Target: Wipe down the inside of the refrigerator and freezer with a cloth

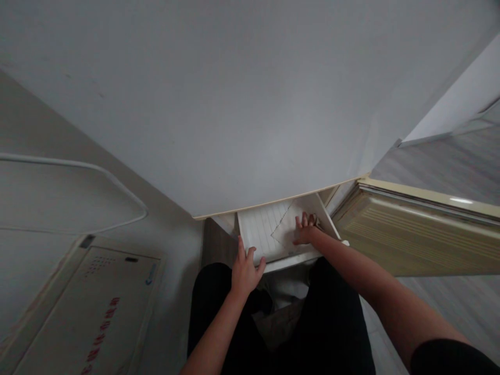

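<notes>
A white drawer (260,224) with a ribbed floor is pulled out from under a large white surface. A thin, dark, jagged line runs across the drawer floor; whether it is a crack or an object, I cannot tell. My left hand (245,268) is at the drawer's front left corner, its fingers spread and nothing seen in them. Inside the drawer, toward its right side, my right hand (307,230) reaches in with fingers apart. Just beyond those fingers lies a small brownish thing (319,223), partly hidden and too unclear to name.
The broad white surface (250,104) fills the space ahead. To the right stands an open door (414,229) with a yellowish ribbed inner panel. A wall box (94,307) with red lettering and a white cable (78,163) are on the left. My knees flank the drawer front.
</notes>
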Available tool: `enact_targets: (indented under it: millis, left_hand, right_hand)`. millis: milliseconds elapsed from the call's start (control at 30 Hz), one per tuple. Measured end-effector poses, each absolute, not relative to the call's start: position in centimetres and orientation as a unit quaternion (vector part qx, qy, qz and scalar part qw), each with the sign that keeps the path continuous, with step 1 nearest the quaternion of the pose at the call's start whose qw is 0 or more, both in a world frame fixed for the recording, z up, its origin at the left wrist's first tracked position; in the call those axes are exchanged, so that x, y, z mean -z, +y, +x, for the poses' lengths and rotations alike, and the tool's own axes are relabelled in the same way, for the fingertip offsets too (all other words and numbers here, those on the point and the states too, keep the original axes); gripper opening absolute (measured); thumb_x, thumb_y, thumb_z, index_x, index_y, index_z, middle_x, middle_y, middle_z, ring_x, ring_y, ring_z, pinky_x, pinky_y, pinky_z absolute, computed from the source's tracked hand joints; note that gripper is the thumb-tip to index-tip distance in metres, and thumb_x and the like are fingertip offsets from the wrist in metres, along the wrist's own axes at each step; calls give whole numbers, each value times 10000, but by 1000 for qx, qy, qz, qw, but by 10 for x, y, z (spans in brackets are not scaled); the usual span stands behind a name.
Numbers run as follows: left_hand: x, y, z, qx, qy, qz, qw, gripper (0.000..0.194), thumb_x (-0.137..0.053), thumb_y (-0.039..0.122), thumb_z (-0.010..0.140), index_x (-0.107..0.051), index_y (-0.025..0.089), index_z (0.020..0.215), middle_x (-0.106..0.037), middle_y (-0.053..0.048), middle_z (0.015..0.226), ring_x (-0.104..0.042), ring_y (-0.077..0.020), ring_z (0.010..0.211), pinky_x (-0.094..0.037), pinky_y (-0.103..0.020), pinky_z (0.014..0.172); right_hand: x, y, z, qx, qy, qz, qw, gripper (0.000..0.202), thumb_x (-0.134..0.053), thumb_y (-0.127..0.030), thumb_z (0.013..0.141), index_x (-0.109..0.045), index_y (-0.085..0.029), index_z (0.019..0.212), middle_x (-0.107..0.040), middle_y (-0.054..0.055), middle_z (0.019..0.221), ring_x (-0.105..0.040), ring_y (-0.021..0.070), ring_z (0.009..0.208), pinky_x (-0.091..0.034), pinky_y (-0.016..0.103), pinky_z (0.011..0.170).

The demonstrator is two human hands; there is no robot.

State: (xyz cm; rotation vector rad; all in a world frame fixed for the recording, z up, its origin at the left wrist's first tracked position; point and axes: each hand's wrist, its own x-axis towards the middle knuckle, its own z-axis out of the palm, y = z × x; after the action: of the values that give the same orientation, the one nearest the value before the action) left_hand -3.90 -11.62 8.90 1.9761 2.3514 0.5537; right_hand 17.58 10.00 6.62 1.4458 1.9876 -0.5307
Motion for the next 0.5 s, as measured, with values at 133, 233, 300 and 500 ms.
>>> enact_targets:
  millis: [133, 233, 300, 500]
  left_hand:
    - [-89, -116, -38, -176, 754, 633, 9, 338, -595, 401, 968, -662, 157, 1192, -103, -232, 1729, -654, -388, 1250, -580, -452, 981]
    - [-88, -116, -37, -177, 758, 627, 14, 313, -581, 404, 976, -672, 172, 1165, -108, -222, 1730, -678, -380, 1211, -589, -459, 962]
    - [-88, -116, -37, -179, 759, 625, 13, 288, -581, 397, 975, -676, 181, 1140, -131, -213, 1729, -681, -374, 1206, -590, -455, 961]
    - [-92, -115, -38, -178, 764, 620, 36, 283, -587, 384, 974, -664, 172, 1145, -160, -224, 1722, -663, -362, 1244, -580, -439, 988]
  right_hand:
    - [-71, 89, 155, 158, 793, 501, 309, 1458, -840, -629, 678, 120, -112, 1647, 220, 261, 1676, 157, 569, 1521, 47, 746, 1186]
    - [-71, 83, 135, 143, 831, 458, 282, 1526, -872, -643, 616, 113, -108, 1652, 245, 254, 1665, 194, 571, 1508, -24, 758, 1189]
    - [-68, 77, 114, 149, 865, 407, 252, 1512, -870, -642, 613, 102, -148, 1661, 274, 224, 1660, 232, 550, 1504, -36, 765, 1186]
    - [-56, 45, 24, 154, 895, 355, 220, 1392, -833, -636, 665, 1, -176, 1680, 231, 183, 1678, 232, 496, 1523, 32, 770, 1185]
